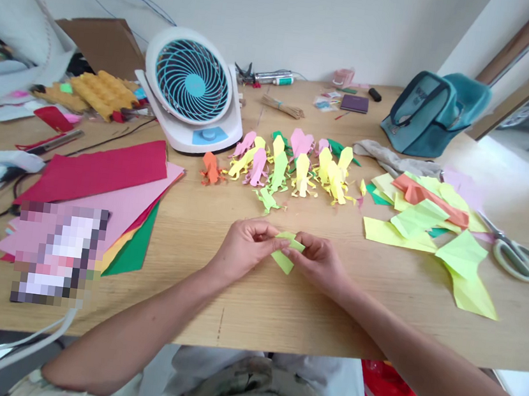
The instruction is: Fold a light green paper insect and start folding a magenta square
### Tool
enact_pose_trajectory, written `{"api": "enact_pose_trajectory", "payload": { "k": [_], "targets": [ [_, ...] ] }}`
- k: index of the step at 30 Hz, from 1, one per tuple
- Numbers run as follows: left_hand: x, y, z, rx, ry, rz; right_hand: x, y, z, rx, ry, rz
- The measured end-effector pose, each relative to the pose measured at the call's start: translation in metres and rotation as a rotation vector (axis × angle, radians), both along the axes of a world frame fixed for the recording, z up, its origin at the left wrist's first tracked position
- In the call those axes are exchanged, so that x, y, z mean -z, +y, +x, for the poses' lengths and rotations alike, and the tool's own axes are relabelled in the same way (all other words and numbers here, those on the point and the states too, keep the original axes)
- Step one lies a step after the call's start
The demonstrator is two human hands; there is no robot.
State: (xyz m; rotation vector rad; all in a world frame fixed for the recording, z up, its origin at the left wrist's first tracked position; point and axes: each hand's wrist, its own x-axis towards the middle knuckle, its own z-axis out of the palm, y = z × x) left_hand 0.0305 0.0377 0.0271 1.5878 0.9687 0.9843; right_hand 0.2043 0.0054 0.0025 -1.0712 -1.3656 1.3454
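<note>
A small piece of folded yellow-green paper (285, 261) is held low over the wooden table, between both of my hands. My left hand (251, 246) pinches its left side with thumb and fingertips. On the opposite side, my right hand (318, 262) grips the upper right part, its thumb pressed on the paper near the left thumb. Just beyond the hands stand several folded paper figures with legs, among them an orange one (211, 169), a light green one (268, 200) and a yellow one (302, 176). The paper's underside is hidden.
Loose cut paper (416, 220) and scissors (522, 258) lie at right. Stacked coloured sheets (130, 249) and a blurred-out phone-like object (59, 256) are at left. Behind stand a white fan (191, 86) and a teal bag (434, 113). Cables run along the left edge.
</note>
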Motion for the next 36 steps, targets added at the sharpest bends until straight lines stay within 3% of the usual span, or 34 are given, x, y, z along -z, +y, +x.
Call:
{"api": "enact_pose_trajectory", "payload": {
  "k": [7,16,21,26,31,36],
  "targets": [
    [-0.003,0.000,-0.001,0.016,-0.022,-0.022,0.001,0.001,0.000,-0.001,0.078,-0.025],
    [-0.005,0.000,-0.002,0.051,0.004,-0.072,0.000,-0.003,0.001,0.004,-0.027,-0.033],
    [-0.002,-0.002,0.004,0.093,0.004,0.018,-0.002,-0.004,0.001,-0.009,-0.172,0.002],
    [0.001,-0.003,0.004,0.103,0.043,-0.003,-0.002,-0.006,0.000,-0.011,-0.293,0.039],
    [0.001,-0.002,0.001,0.120,0.076,0.111,-0.001,-0.008,0.000,-0.050,-0.333,0.082],
    [0.000,-0.002,0.000,0.147,0.059,0.116,-0.006,-0.010,0.000,-0.057,-0.325,0.073]
  ]
}}
